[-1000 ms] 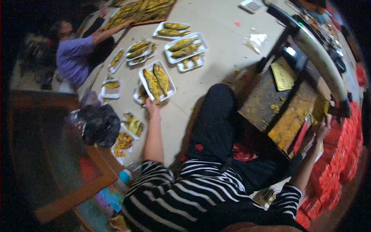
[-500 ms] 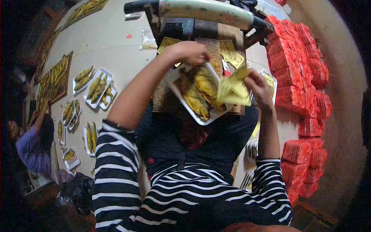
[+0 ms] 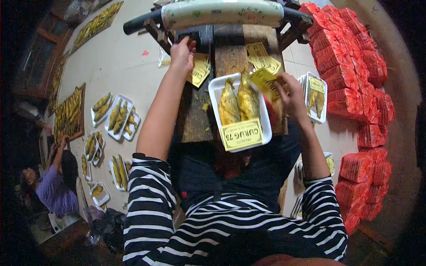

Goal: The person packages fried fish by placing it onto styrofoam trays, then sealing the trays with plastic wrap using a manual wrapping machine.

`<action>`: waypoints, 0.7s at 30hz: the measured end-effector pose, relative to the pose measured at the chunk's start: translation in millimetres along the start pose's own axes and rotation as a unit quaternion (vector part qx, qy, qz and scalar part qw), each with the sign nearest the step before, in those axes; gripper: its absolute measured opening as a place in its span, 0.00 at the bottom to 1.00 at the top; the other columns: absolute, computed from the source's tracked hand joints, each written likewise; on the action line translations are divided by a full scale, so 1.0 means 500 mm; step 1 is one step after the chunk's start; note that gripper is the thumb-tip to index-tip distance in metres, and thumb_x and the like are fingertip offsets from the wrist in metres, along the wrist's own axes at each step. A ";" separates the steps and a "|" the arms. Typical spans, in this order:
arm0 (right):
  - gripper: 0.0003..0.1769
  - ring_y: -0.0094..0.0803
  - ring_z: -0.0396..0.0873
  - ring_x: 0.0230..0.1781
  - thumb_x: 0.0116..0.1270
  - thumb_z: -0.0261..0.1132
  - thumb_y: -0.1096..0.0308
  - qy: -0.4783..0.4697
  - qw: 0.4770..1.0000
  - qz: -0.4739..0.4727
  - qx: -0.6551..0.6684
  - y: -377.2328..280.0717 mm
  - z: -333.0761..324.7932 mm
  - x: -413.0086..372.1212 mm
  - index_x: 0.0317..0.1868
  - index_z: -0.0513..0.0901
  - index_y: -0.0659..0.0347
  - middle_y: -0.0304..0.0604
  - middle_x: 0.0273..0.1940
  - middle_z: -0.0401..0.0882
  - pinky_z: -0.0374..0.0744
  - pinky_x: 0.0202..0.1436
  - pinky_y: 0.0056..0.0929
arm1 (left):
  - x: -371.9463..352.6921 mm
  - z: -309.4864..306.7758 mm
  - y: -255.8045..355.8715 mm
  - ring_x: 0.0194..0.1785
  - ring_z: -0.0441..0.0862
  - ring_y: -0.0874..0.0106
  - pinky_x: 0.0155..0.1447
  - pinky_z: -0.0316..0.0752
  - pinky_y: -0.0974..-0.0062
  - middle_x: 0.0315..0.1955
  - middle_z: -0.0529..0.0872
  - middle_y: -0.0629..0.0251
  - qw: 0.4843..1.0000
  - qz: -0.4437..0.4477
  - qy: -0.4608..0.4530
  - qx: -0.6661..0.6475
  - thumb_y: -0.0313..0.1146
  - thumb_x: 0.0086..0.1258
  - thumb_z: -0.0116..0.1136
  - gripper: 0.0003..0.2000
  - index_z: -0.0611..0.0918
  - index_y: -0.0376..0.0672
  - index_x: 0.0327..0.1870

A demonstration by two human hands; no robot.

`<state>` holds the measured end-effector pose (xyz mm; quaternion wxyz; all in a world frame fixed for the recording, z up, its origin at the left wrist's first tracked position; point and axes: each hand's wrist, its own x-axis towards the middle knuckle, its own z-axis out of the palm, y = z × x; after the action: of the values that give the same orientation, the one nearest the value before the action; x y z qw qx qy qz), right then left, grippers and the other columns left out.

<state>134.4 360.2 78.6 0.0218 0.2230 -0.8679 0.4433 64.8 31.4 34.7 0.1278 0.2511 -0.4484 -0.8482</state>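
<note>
A white foam tray (image 3: 213, 99) with yellowish fish (image 3: 229, 104) lies tilted slightly on the wooden board (image 3: 195, 126), above my lap. One yellow printed label (image 3: 242, 134) rests across the fish at the tray's near end. My right hand (image 3: 290, 95) pinches more yellow labels (image 3: 265, 80) over the tray's right edge. Away from the tray, at the upper left of the board, is my left hand (image 3: 183, 55), with its fingers curled near a black object (image 3: 191, 36); what they hold is not clear.
A film roll (image 3: 222, 15) spans the far end. Loose labels (image 3: 200, 71) lie on the board. Wrapped trays (image 3: 316, 99) and red packages (image 3: 350, 106) are at the right. At the left are fish trays (image 3: 118, 117), a fish rack (image 3: 69, 113) and another person (image 3: 55, 188).
My left hand has left the tray and moved up and left. The tray has turned straighter, and a label now lies on its fish. My right hand still holds labels.
</note>
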 end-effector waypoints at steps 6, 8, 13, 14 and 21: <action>0.17 0.43 0.72 0.42 0.53 0.65 0.65 0.041 0.964 -0.088 -0.247 0.115 0.029 0.118 0.44 0.76 0.60 0.47 0.41 0.75 0.72 0.44 0.38 | 0.094 0.034 -0.009 0.37 0.76 0.72 0.39 0.73 0.73 0.37 0.78 0.64 0.996 0.067 0.053 0.035 0.24 0.62 0.50 0.11 0.74 0.39 0.46; 0.21 0.47 0.70 0.42 0.53 0.65 0.64 0.128 0.944 -0.169 -0.254 0.115 0.058 0.146 0.46 0.76 0.63 0.52 0.43 0.74 0.69 0.48 0.38 | 0.191 -0.001 -0.068 0.39 0.74 0.73 0.42 0.71 0.74 0.39 0.77 0.65 0.986 0.157 0.043 0.045 0.24 0.61 0.50 0.14 0.74 0.42 0.49; 0.23 0.44 0.71 0.45 0.53 0.66 0.64 0.183 0.978 -0.077 -0.067 0.127 0.094 0.205 0.47 0.73 0.69 0.54 0.45 0.73 0.69 0.50 0.35 | 0.084 -0.002 -0.029 0.50 0.71 0.69 0.57 0.61 0.74 0.49 0.75 0.64 0.966 0.219 0.026 0.137 0.30 0.64 0.52 0.17 0.73 0.37 0.53; 0.23 0.41 0.71 0.46 0.53 0.66 0.65 0.194 0.978 -0.054 0.048 0.125 0.092 0.225 0.47 0.72 0.69 0.53 0.45 0.73 0.69 0.50 0.34 | 0.049 0.008 -0.016 0.49 0.71 0.70 0.57 0.62 0.74 0.48 0.76 0.64 0.973 0.211 0.016 0.096 0.30 0.64 0.51 0.15 0.73 0.37 0.51; 0.23 0.36 0.76 0.39 0.57 0.63 0.67 0.238 0.900 0.115 0.347 0.178 0.124 0.355 0.49 0.69 0.69 0.48 0.46 0.74 0.73 0.47 0.29 | -0.074 0.061 0.046 0.37 0.76 0.76 0.47 0.68 0.78 0.32 0.79 0.68 0.986 0.151 -0.060 -0.032 0.30 0.65 0.46 0.05 0.75 0.43 0.38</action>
<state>-51.3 292.1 15.4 0.0975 0.0029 -0.6479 0.7554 79.3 55.9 79.5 0.2353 0.1253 -0.4611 -0.8463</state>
